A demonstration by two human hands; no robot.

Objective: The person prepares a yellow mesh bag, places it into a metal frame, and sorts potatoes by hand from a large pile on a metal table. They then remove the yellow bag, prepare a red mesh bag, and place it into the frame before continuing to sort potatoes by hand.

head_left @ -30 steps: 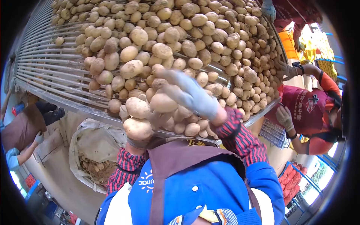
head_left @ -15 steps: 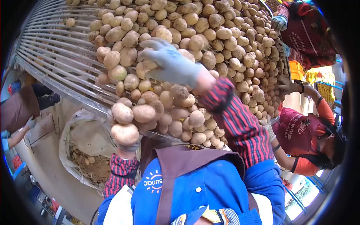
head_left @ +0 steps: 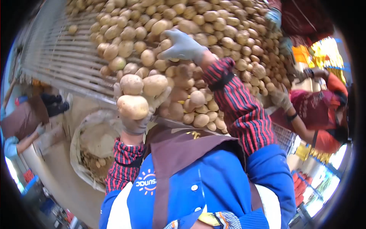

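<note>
— Location of the held potatoes?

— Three potatoes point(head_left: 133, 106) sit stacked in the gloved left hand point(head_left: 138, 114), fingers curled up around them, at the near edge of the roller surface point(head_left: 53, 61), above a sack point(head_left: 91, 152) on the floor.

— Right hand?

— Gloved right hand point(head_left: 182, 46) lies palm-down, fingers spread, on the potato pile point(head_left: 213, 34); it touches potatoes but clasps none.

— Surroundings?

— The pile covers the surface's right part; bare metal bars show at left. A co-worker's gloved hand point(head_left: 281, 98) reaches in at the right edge, orange sleeve point(head_left: 335, 84) behind it. Another person's sleeve point(head_left: 11, 147) shows at lower left.
</note>
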